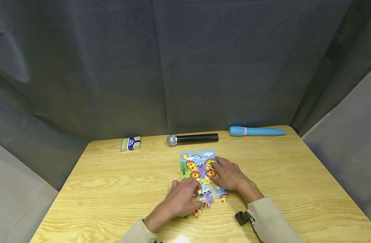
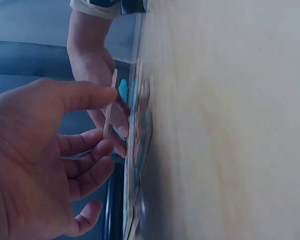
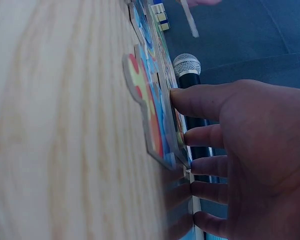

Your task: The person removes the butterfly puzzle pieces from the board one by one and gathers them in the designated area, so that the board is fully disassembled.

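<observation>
My left hand pinches a thin puzzle piece between thumb and index finger, the other fingers loosely bent. In the left wrist view this piece is edge-on, raised off the table. A butterfly picture puzzle lies flat beyond the left hand. Over its right edge rests my right hand, fingers spread, with fingertips at the board's edge in the right wrist view. Loose jigsaw pieces lie on the near side, one with a butterfly face and another with a red and yellow pattern. The left hand partly hides several pieces.
A black microphone with a silver head lies behind the puzzle. To its right is a blue microphone-shaped stick; a small striped box with a blue band sits back left. Dark curtains hang behind the wooden table.
</observation>
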Demonstrator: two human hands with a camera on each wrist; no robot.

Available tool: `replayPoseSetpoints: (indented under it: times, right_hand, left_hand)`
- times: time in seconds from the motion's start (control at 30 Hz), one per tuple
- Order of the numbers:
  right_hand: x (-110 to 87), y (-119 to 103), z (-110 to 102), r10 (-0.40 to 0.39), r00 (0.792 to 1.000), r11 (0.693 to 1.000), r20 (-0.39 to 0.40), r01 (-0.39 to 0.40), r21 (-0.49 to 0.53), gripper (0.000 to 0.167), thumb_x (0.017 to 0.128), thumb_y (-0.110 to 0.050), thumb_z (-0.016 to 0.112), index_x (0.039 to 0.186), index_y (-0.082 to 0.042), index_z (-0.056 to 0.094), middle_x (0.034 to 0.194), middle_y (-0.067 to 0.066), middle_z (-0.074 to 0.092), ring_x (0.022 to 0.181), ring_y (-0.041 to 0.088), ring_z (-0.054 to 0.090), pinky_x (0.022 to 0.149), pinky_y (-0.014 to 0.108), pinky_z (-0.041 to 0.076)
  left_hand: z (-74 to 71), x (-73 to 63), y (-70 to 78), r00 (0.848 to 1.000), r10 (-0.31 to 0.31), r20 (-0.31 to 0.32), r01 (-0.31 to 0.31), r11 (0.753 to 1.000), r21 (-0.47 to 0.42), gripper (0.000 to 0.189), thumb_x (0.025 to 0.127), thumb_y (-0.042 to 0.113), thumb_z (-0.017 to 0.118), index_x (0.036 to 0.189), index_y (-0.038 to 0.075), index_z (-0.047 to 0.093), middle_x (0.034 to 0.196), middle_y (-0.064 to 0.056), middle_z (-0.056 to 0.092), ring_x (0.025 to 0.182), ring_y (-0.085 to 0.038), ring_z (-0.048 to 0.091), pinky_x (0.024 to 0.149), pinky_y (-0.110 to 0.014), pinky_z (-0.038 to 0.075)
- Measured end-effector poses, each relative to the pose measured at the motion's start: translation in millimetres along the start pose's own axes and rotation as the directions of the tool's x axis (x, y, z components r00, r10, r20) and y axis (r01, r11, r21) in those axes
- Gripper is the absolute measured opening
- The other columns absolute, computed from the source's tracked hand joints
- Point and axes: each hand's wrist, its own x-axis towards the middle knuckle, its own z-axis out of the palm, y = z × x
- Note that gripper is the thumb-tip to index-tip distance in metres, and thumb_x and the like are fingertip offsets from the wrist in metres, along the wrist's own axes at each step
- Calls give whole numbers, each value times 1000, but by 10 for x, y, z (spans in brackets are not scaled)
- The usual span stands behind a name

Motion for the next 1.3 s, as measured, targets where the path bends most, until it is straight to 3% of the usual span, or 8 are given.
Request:
replayPoseSetpoints:
  times: [0.57, 0.77, 1.3]
  right_hand:
    - [7, 16, 5, 6, 1000, 1000, 6, -6, 9, 60, 94, -41, 56, 145, -11, 44, 157, 18, 29, 143, 40, 28, 108, 64, 26]
    - [1, 14, 5, 8, 1000, 1000, 8, -9, 10, 60, 95, -41, 56, 145, -10, 44, 156, 18, 29, 143, 40, 28, 108, 63, 26]
    - [2, -7, -11, 19, 1000, 1000, 11, -19, 14, 61, 94, -41, 57, 145, -10, 44, 157, 18, 29, 143, 40, 28, 108, 63, 26]
  left_hand:
    - [21, -159, 143, 990, 98, 98, -104, 993, 55, 33, 72, 44, 75, 96, 26, 63, 83, 16, 48, 80, -2, 43, 72, -28, 23]
    - [58, -165, 176, 988, 83, 127, -95, 992, 87, 35, 69, 43, 77, 97, 27, 64, 86, 16, 48, 80, -5, 42, 73, -29, 24]
    - [55, -169, 175, 993, 57, 107, -67, 994, 88, 35, 68, 38, 77, 97, 24, 64, 87, 14, 48, 83, -7, 42, 74, -29, 23]
